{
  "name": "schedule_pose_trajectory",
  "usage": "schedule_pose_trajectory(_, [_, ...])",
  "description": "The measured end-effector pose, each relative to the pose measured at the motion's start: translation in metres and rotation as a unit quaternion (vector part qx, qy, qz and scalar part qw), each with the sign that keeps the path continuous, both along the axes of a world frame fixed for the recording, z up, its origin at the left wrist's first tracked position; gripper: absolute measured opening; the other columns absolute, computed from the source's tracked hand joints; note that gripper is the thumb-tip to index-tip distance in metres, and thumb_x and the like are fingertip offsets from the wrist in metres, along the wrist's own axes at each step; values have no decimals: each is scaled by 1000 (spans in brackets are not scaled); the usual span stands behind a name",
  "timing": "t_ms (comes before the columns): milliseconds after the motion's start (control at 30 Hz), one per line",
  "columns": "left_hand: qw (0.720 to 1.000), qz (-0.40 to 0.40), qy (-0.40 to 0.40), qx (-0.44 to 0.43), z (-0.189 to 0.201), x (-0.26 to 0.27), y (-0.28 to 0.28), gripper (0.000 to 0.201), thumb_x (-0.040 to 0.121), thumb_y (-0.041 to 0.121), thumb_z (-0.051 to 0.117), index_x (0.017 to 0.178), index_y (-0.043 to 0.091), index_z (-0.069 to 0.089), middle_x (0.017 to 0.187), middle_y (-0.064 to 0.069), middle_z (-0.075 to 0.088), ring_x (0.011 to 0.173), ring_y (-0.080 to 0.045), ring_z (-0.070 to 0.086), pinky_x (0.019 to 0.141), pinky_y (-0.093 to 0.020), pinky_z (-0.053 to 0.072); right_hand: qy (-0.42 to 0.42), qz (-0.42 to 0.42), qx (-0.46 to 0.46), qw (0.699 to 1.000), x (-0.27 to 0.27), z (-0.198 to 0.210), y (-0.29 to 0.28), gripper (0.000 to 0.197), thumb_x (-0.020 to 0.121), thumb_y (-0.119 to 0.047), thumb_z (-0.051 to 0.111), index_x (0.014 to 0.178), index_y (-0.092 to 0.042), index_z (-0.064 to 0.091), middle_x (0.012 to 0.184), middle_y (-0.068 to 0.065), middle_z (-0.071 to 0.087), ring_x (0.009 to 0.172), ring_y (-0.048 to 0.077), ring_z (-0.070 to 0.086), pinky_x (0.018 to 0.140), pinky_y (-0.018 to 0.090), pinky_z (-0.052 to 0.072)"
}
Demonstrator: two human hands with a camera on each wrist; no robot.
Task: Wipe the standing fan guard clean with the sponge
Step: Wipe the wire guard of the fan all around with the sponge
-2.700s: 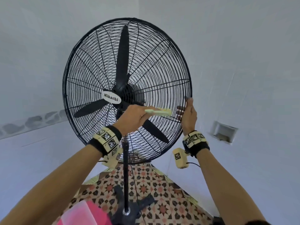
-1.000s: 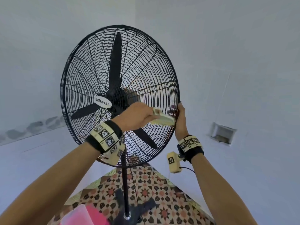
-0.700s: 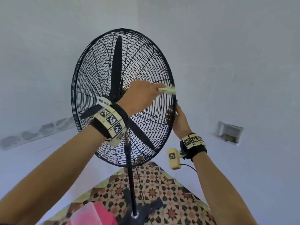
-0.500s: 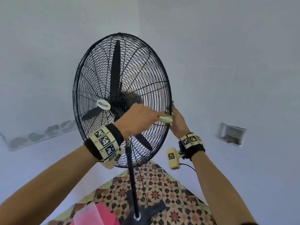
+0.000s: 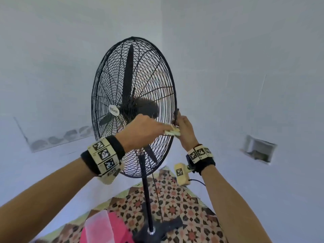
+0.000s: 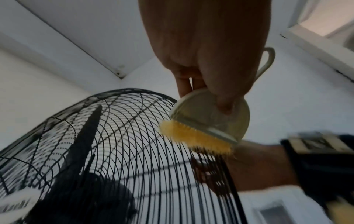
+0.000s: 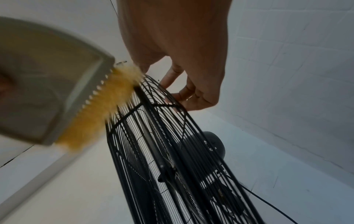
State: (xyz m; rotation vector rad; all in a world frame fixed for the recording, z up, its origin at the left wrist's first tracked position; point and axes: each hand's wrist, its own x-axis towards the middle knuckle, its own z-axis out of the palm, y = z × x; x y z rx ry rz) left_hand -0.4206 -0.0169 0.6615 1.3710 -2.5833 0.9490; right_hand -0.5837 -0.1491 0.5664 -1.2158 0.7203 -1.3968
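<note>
Head view: the left hand (image 5: 143, 132) grips the sponge (image 5: 172, 132) against the fan guard (image 5: 172, 81)'s right rim; the right hand (image 5: 185, 130) holds that rim. A pink bin (image 5: 121, 230) sits on the patterned floor (image 5: 175, 204). Left wrist view: fingers (image 6: 222, 97) clamp the sponge's pale backing, its yellow face on the wires. Right wrist view: fingers (image 7: 184, 91) curl around the rim beside the sponge.

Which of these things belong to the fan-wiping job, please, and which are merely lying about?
In use:
fan guard
sponge, held by left hand
right hand, gripping the guard's rim

Lying about:
pink item on the floor
wall recess
</note>
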Motion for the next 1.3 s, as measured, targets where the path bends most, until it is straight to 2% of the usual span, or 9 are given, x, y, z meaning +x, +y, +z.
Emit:
schedule_pose_trajectory(100, [992,17,73,-102,47,-5,-15,44,104,11,50,143,30,57,79,3,70,46,1,32,47,-16,16,1,16,9,1000,1,0,1,33,101,-52,57,97,-20,53,102,4,66,85,15,61,76,31,51])
schedule_pose_trajectory(233, [985,46,80,-148,76,-11,-27,45,95,5,70,135,24,64,55,10,38,40,-5,25,46,-16,13,9,15,13,1000,0,1,1,44,96,-65,57,98,-21,55,100,2,70,89,17,62,82,33,51])
schedule_pose_trajectory(333, [997,62,20,-36,26,-11,-21,46,107,13,49,149,30,48,77,8,62,46,-2,36,44,-17,17,6,3,18,1000,-4,1,-1,39,101,-58,54,97,-19,55,94,1,66,88,19,59,78,31,48])
schedule_pose_trajectory(467, [998,6,17,52,-19,2,-4,46,97,9,57,138,32,61,99,6,79,45,-2,46,44,-13,17,16,-12,21,1000,-4,0,-3,46,94,-67,57,94,-21,60,94,7,62,92,25,59,81,42,52])
schedule_pose_trajectory(667, [981,43,111,-152,77,-16,-30,41,105,13,56,143,26,58,68,7,48,45,0,25,46,-17,15,8,-3,20,1000,-2,1,1,41,99,-61,54,98,-20,58,93,-1,68,86,16,63,83,34,53])
schedule_pose_trajectory(900, [997,55,-42,-16,15,-20,-11,41,108,21,48,147,33,48,75,9,56,57,-13,48,55,-24,33,15,-9,21,1000,-7,0,0,42,97,-61,55,101,-19,59,97,4,67,92,18,61,83,34,49])
schedule_pose_trajectory(1067, [983,63,109,-133,75,-23,-27,39,110,24,46,148,33,51,64,11,43,48,-5,36,48,-20,26,0,-28,22,999,2,0,6,40,100,-59,53,94,-20,55,89,-3,64,78,10,59,70,24,50])
schedule_pose_trajectory(1133, [980,51,124,-144,82,-21,-35,37,110,23,46,144,31,57,68,8,55,50,-8,41,55,-22,34,-3,-20,28,999,0,0,8,42,98,-62,54,95,-19,55,87,-4,65,75,8,60,65,22,46])
schedule_pose_trajectory(1300, [999,22,11,-48,11,-12,-33,44,109,21,48,150,36,46,74,7,62,50,-8,51,47,-20,34,-35,-69,58,995,-8,13,9,23,102,-40,61,105,-17,63,101,1,67,87,16,60,76,33,49])
